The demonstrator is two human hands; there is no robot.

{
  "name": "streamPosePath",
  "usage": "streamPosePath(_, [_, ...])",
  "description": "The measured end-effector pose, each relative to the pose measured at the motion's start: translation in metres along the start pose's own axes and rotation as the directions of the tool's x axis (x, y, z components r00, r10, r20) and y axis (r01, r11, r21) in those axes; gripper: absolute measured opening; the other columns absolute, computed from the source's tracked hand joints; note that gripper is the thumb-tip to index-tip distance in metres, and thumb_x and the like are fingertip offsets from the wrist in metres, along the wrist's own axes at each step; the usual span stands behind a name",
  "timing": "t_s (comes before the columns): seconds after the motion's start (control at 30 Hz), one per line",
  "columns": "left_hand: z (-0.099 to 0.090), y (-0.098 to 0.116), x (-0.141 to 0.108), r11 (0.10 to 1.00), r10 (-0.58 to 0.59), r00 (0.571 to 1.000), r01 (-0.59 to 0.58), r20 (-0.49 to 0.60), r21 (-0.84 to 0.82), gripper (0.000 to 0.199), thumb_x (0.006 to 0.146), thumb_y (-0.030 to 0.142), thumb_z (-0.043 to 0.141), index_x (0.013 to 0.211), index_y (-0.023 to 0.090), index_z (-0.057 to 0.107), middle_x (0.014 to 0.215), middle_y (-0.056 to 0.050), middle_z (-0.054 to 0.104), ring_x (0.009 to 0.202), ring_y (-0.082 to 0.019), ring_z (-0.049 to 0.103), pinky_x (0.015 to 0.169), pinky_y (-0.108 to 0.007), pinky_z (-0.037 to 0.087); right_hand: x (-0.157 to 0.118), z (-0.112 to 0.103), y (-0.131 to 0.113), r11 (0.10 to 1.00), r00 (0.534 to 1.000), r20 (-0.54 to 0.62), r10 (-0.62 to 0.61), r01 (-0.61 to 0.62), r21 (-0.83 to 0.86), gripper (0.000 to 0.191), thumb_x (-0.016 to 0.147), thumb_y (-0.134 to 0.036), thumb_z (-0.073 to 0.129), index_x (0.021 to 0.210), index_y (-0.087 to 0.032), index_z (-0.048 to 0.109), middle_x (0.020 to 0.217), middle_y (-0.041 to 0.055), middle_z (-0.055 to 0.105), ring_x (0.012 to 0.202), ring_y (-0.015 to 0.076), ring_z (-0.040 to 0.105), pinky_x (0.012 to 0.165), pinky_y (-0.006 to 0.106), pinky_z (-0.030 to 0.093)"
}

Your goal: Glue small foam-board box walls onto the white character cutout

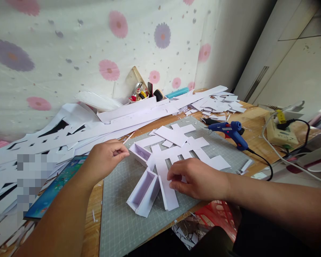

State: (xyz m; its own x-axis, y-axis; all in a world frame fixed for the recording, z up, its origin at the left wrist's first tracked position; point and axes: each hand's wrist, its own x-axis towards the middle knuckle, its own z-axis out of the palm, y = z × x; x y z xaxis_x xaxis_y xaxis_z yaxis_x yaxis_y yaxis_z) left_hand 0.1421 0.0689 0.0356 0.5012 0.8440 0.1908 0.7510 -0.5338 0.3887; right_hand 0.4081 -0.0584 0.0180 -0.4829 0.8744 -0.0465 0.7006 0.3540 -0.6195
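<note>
My left hand (pixel 107 159) hovers left of the small white box section (pixel 141 154), its fingers curled and thumb against them; anything inside is too small to make out. My right hand (pixel 192 178) is over the right side of a long white strip (pixel 168 182), fingers bent towards the thumb, their tips partly hidden. Between the hands, an open white box (pixel 143 192) lies tilted on the grey-green cutting mat (pixel 115 221). Branching flat white cutouts (pixel 198 146) extend behind my right hand, with loose white pieces (pixel 173 135) on top.
A blue glue gun (pixel 230 132) stands at the mat's right edge, its cord trailing. A power strip (pixel 280 132) sits farther right. White sheets (pixel 77 137) and a tablet-like screen (pixel 56 189) lie left; scraps (pixel 216 103) pile behind. A red basket (pixel 219 217) is below the table edge.
</note>
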Motion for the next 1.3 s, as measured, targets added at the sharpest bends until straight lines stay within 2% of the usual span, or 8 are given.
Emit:
streamPosePath(0.2, [0.010,0.014,-0.004,0.967,-0.161,0.949,0.097,-0.271,-0.237,0.018,0.072,0.042,0.069,0.076,0.028,0.078,0.077,0.002,0.078,0.072,-0.019,0.068,0.068,-0.029,0.054,-0.001,0.001,0.000,1.000,1.000,0.007,-0.014,0.014,0.001,0.018,0.090,-0.025,0.060,0.097,-0.017,0.074,0.092,0.0076,0.075,0.080,0.0198,0.065,0.074,0.029,0.046])
streamPosePath(0.43, [0.019,0.023,-0.007,0.949,-0.217,0.883,0.091,-0.415,-0.302,0.019,0.075,0.041,0.068,0.079,0.025,0.079,0.068,0.002,0.076,0.063,-0.017,0.067,0.058,-0.027,0.052,0.001,-0.001,0.001,0.999,0.996,-0.082,-0.023,0.026,0.037,0.015,0.089,-0.021,0.062,0.096,-0.016,0.075,0.089,0.0075,0.074,0.079,0.0187,0.065,0.074,0.029,0.047])
streamPosePath(0.57, [0.019,0.023,-0.009,0.960,-0.150,0.889,0.027,-0.432,-0.278,0.017,0.078,0.039,0.068,0.083,0.026,0.079,0.079,0.002,0.079,0.072,-0.017,0.070,0.067,-0.027,0.055,0.028,-0.011,0.002,0.990,0.938,-0.346,0.024,0.026,0.140,0.015,0.088,-0.019,0.065,0.097,-0.015,0.076,0.092,0.0073,0.072,0.076,0.0149,0.062,0.073,0.028,0.048])
streamPosePath(0.67, [0.019,0.023,-0.011,0.971,-0.102,0.891,-0.007,-0.443,-0.238,0.017,0.080,0.039,0.069,0.084,0.026,0.079,0.083,0.002,0.079,0.072,-0.017,0.070,0.070,-0.028,0.056,0.060,-0.018,-0.002,0.987,0.910,-0.414,0.040,0.028,0.156,0.024,0.085,-0.023,0.073,0.107,-0.017,0.077,0.095,0.0067,0.071,0.076,0.0142,0.060,0.074,0.029,0.047])
streamPosePath(0.77, [0.018,0.023,-0.011,0.976,-0.066,0.883,-0.040,-0.464,-0.216,0.017,0.080,0.039,0.068,0.083,0.026,0.079,0.081,0.002,0.079,0.071,-0.017,0.070,0.070,-0.029,0.056,0.090,-0.021,-0.010,0.977,0.914,-0.407,-0.003,0.089,0.193,0.029,0.080,-0.025,0.078,0.109,-0.019,0.078,0.095,0.0057,0.072,0.083,0.0151,0.062,0.076,0.028,0.046])
streamPosePath(0.83, [0.016,0.022,-0.010,0.973,-0.048,0.881,-0.064,-0.470,-0.219,0.016,0.080,0.038,0.068,0.081,0.026,0.078,0.079,0.002,0.079,0.071,-0.017,0.070,0.069,-0.029,0.056,0.104,-0.021,-0.016,0.969,0.926,-0.379,0.009,0.085,0.231,0.016,0.079,-0.021,0.077,0.095,-0.019,0.080,0.089,0.0043,0.073,0.083,0.0156,0.063,0.075,0.028,0.046])
streamPosePath(1.0, [0.014,0.020,-0.008,0.962,-0.056,0.880,-0.079,-0.472,-0.260,0.014,0.078,0.037,0.068,0.079,0.027,0.078,0.079,0.002,0.079,0.070,-0.017,0.070,0.066,-0.029,0.056,0.113,-0.021,-0.015,0.963,0.924,-0.376,0.073,0.033,0.269,0.012,0.081,-0.014,0.067,0.075,-0.017,0.077,0.075,0.0029,0.072,0.072,0.0138,0.061,0.064,0.026,0.044])
streamPosePath(1.3, [0.012,0.024,-0.010,0.958,-0.028,0.870,-0.117,-0.492,-0.261,0.017,0.080,0.039,0.065,0.079,0.027,0.078,0.080,0.001,0.079,0.071,-0.017,0.070,0.069,-0.030,0.058,0.118,-0.017,-0.017,0.954,0.943,-0.332,0.007,0.093,0.284,0.019,0.073,-0.023,0.081,0.092,-0.020,0.080,0.088,0.0024,0.073,0.077,0.0134,0.061,0.069,0.026,0.045])
